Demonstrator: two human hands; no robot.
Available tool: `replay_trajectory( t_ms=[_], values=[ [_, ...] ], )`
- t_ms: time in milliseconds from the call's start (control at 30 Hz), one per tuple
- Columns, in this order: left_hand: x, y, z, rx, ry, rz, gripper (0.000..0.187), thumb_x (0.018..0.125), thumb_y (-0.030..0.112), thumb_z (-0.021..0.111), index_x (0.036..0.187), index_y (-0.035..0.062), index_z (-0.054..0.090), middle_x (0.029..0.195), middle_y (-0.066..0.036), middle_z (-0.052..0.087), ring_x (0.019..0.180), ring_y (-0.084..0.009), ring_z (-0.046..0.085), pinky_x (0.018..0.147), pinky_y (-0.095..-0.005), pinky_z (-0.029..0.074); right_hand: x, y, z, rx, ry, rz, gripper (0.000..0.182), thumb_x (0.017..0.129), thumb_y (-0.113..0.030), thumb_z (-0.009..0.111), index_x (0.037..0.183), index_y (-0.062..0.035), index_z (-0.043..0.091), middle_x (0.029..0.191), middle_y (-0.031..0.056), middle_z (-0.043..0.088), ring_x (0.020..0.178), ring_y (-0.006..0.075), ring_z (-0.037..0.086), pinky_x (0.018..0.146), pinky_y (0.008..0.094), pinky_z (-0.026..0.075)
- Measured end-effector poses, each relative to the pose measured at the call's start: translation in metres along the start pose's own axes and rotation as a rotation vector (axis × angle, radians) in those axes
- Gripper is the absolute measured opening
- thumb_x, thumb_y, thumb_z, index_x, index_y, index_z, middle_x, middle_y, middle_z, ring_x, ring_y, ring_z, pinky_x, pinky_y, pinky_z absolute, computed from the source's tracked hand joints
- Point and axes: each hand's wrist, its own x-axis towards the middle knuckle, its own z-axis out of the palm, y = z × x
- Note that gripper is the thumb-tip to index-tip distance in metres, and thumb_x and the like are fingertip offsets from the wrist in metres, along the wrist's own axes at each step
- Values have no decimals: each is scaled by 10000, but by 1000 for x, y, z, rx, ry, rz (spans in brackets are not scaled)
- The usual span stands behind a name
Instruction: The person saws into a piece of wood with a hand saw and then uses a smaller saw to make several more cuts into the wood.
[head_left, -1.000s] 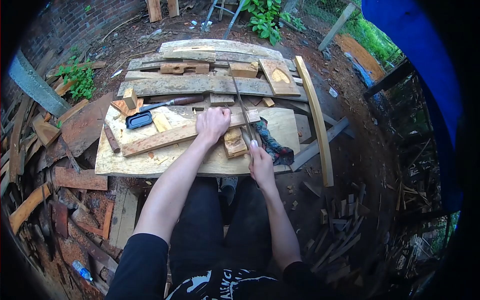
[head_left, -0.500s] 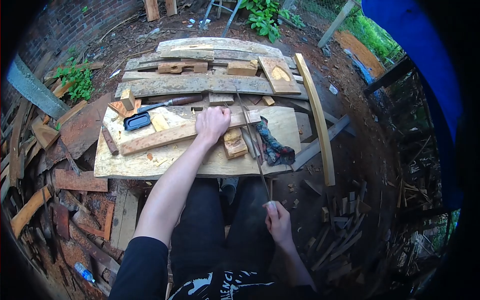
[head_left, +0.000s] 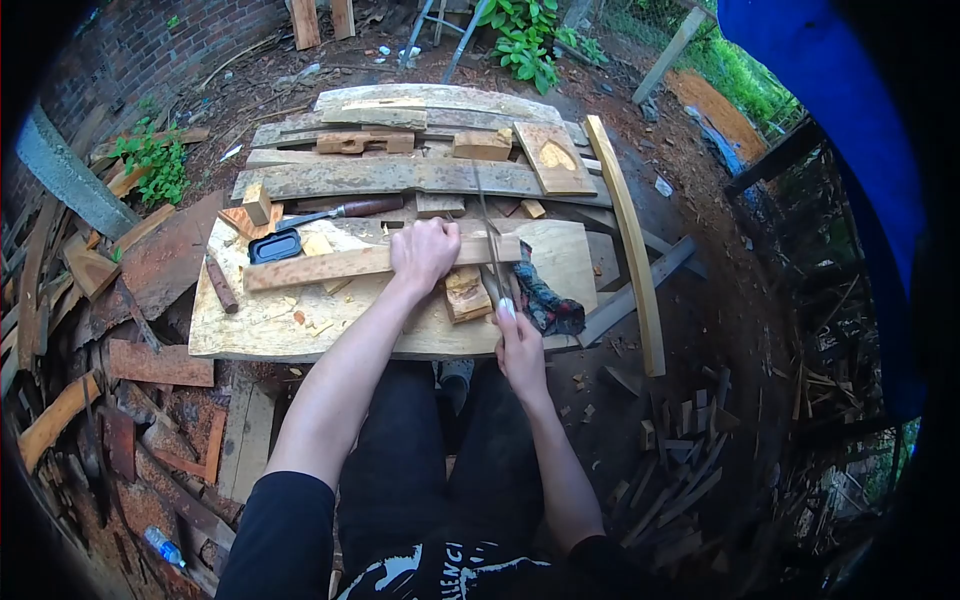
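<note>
My left hand (head_left: 426, 252) is closed over a long wooden bar (head_left: 335, 265) and presses it down on the thick work board (head_left: 225, 335). My right hand (head_left: 522, 352) is wrapped around the handle end of a thin, long-bladed saw (head_left: 491, 232). Its blade crosses the bar near the right end, pointing away from me. Under the bar, just right of my left hand, sits a notched wood block (head_left: 467, 296). A dark, crumpled patterned cloth (head_left: 548, 303) lies right of the blade. My right hand hides the saw's handle.
A chisel (head_left: 350, 209), a black tray (head_left: 275, 246), a small wooden handle (head_left: 221, 285) and a small block (head_left: 257, 204) lie on the left. Behind are planks (head_left: 340, 180) and a board with a heart-shaped recess (head_left: 556, 155). A curved beam (head_left: 630, 250) stands right; scrap wood (head_left: 690, 440) covers the ground.
My right hand has moved forward, away from my body, pushing the saw across the bar. My left hand still holds the bar in nearly the same place.
</note>
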Motion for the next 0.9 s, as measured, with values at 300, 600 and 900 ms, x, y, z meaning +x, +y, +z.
replay_trajectory(
  t_ms=[300, 600, 900],
  values=[
    [1, 1, -1, -1, -81, -116, 531, 955, 385, 453, 882, -25, 782, 900, -273, 741, 846, -419, 742, 798, -504, 577, 10, 10, 9, 16, 60, -11, 449, 1055, -444, 585, 862, -40, 614, 645, -53, 433, 575, 22, 388, 510, 255, 292],
    [2, 2, -3, -37, -126, -153, 533, 953, 376, 457, 892, -49, 774, 904, -296, 732, 869, -435, 736, 825, -506, 575, -95, -11, -45, -19, -67, 177, 319, 1079, -343, 562, 962, -52, 619, 673, -85, 434, 558, 7, 393, 493, 227, 305],
    [-3, -2, -3, -63, -75, 1, 526, 942, 368, 468, 844, -57, 762, 842, -293, 723, 816, -435, 735, 806, -508, 582, -53, -13, -38, -95, -96, 131, 496, 1094, -486, 452, 1011, -39, 651, 512, -43, 414, 384, 49, 366, 380, 244, 268]
  ],
)
